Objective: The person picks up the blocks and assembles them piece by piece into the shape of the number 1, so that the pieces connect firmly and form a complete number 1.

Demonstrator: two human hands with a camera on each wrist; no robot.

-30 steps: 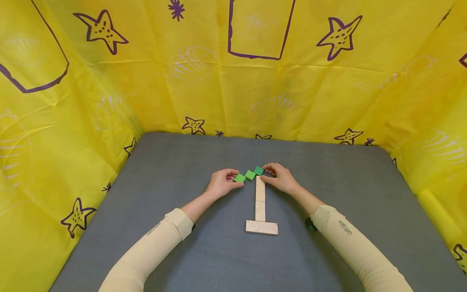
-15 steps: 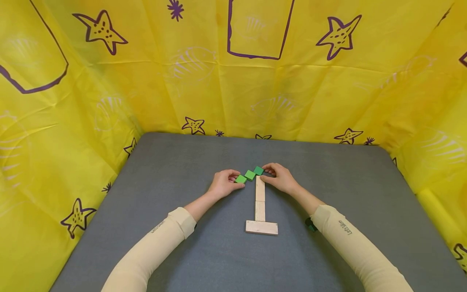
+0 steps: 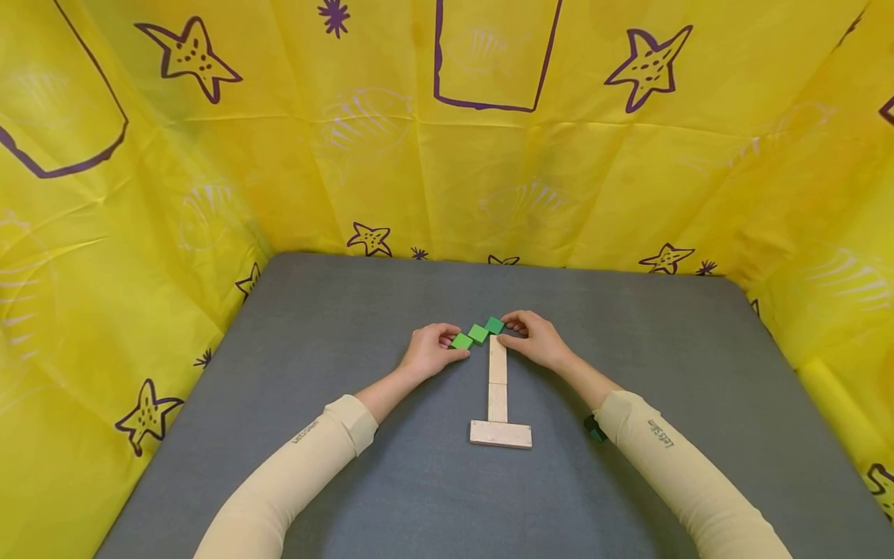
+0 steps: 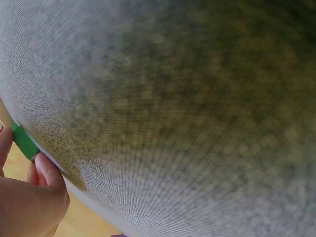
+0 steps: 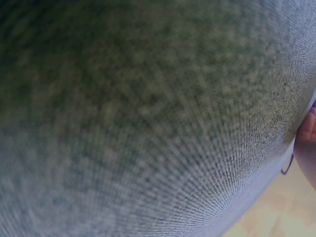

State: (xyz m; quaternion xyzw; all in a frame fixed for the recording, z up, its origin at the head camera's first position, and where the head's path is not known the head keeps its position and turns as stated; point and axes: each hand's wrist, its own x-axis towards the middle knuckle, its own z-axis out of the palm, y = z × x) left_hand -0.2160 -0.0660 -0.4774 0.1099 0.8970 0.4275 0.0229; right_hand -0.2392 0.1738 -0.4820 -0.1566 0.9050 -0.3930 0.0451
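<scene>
Three green square blocks lie corner to corner in a slanting row in the head view. My left hand (image 3: 427, 348) pinches the leftmost light green block (image 3: 462, 341) between thumb and fingers; the left wrist view shows that green block (image 4: 24, 142) edge-on. The middle light green block (image 3: 478, 334) sits between the hands. At the row's upper right end, my right hand (image 3: 536, 340) holds the dark green block (image 3: 494, 325), its thumb by the top of a pale wooden plank (image 3: 497, 361). In the right wrist view only part of the right hand (image 5: 307, 143) shows.
Below the upper plank, a second pale plank (image 3: 497, 403) continues the upright line. It meets a crosswise plank (image 3: 500, 434) at the bottom. All lie on a grey tabletop (image 3: 363, 497), with yellow patterned cloth (image 3: 419, 171) rising behind and at both sides.
My left hand has shifted slightly to the right with the leftmost light green block, closer to the middle block. The right hand has stayed in place.
</scene>
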